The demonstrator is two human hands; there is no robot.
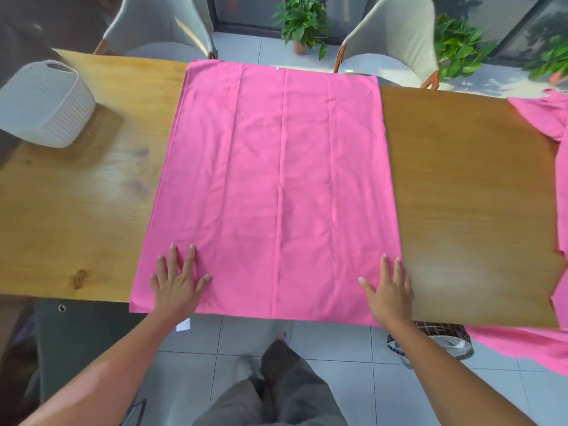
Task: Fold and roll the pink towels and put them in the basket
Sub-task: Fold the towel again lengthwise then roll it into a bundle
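A large pink towel (276,179) lies spread flat across the wooden table (461,195), reaching from the far edge to the near edge, with faint lengthwise creases. My left hand (176,279) rests flat on its near left corner, fingers straight and spread. My right hand (392,290) presses flat on its near right corner, right at the towel's side edge. A white ribbed basket (46,106) stands on the table at the far left, its inside not visible. More pink towels (547,118) lie bunched at the table's right end and hang over the edge.
Two pale chairs (159,29) stand behind the table, with potted plants (302,23) by the window beyond. A dark woven bin (445,336) sits on the tiled floor under the table's near right side. My legs stand below the near edge.
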